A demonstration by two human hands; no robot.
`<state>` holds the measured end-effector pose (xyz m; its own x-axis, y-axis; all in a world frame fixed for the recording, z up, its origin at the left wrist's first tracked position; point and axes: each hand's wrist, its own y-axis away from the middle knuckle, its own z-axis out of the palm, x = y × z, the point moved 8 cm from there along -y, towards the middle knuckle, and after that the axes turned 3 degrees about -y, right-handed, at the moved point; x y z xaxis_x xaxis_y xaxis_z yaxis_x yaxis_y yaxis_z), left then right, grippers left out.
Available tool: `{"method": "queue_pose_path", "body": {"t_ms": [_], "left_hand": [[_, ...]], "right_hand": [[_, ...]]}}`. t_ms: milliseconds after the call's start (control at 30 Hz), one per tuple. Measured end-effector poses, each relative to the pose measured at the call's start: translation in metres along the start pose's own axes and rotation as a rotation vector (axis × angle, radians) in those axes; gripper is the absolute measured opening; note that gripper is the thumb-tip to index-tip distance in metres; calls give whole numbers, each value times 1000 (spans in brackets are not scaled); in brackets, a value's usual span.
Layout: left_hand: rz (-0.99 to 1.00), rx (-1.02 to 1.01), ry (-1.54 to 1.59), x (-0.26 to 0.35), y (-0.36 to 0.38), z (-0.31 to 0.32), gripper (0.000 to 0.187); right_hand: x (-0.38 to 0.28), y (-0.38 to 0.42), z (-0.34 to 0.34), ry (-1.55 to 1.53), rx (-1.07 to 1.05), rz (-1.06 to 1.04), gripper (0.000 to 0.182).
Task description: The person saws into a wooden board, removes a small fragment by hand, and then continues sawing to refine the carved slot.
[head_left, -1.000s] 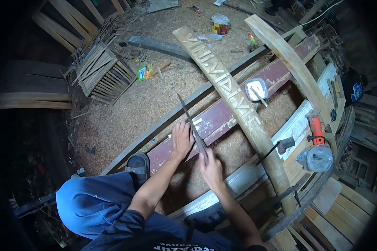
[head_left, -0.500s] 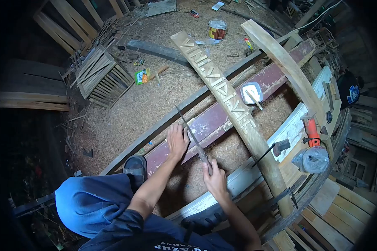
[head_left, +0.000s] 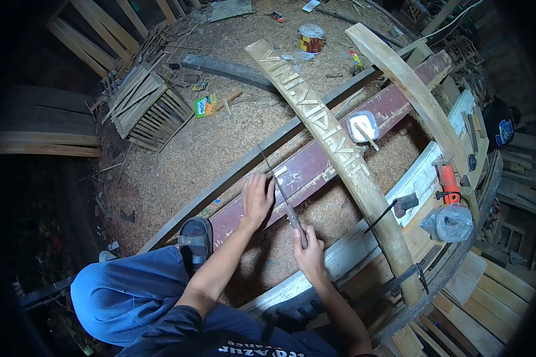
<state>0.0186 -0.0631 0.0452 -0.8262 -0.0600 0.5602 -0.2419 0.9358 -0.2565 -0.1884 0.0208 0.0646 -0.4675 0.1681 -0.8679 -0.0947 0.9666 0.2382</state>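
Observation:
My right hand [head_left: 309, 253] grips the handle of a handsaw [head_left: 286, 202] whose narrow dark blade slants up and left across a maroon plank [head_left: 315, 159]. On that plank, just left of the blade, my left hand [head_left: 258, 199] is pressed down with its fingers closed. A small pale wooden strip [head_left: 280, 171] sticks out at its fingertips, by the blade; the rest of it is hidden. To the right, a long board [head_left: 372, 199] lies across the plank, with several short wooden strips set in a zigzag pattern on it.
A tub of white paste [head_left: 364, 126] with a stick in it stands on the plank beyond the board. An orange power tool [head_left: 449, 183], a plastic bag [head_left: 454, 223] and a clamp [head_left: 408, 275] are at right. A paint can [head_left: 311, 39] and slatted wooden crate [head_left: 152, 107] stand on the shavings-covered floor.
The saw has slid slightly forward, away from me, with my right hand. My left hand stays pressed on the plank. The whole view has shifted a little.

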Motion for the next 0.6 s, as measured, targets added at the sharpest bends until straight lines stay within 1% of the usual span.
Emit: {"method": "queue_pose_path", "body": {"t_ms": [33, 67, 100, 167, 200, 233, 300, 367, 433, 500, 600], "left_hand": [[-9, -14, 23, -1, -2, -1, 17], [-64, -22, 44, -6, -3, -2, 16], [-66, -12, 42, -6, -7, -3, 16], [-287, -16, -57, -23, -13, 3, 18], [-253, 38, -62, -22, -21, 3, 18], [-257, 39, -63, -24, -25, 8, 18], [-312, -66, -292, -31, -30, 22, 18], [-333, -59, -288, -33, -24, 29, 17], [-426, -44, -192, -36, -19, 32, 17], [-388, -57, -223, -33, -21, 33, 16], [-313, -59, -307, -26, -25, 27, 17]], "right_hand": [[5, 1, 2, 23, -9, 20, 24], [9, 1, 5, 45, -17, 38, 24], [10, 1, 6, 46, -21, 28, 24], [7, 3, 0, 0, 51, -53, 30], [4, 3, -2, 2, 50, -56, 30], [0, 4, -3, 9, 38, -45, 28], [-1, 4, -1, 16, 24, -37, 26], [4, 6, 1, 11, 49, -27, 26], [5, 5, 2, -6, 63, -37, 27], [4, 2, 1, -22, 80, -44, 29], [2, -10, 4, 48, 61, -35, 29]]}}
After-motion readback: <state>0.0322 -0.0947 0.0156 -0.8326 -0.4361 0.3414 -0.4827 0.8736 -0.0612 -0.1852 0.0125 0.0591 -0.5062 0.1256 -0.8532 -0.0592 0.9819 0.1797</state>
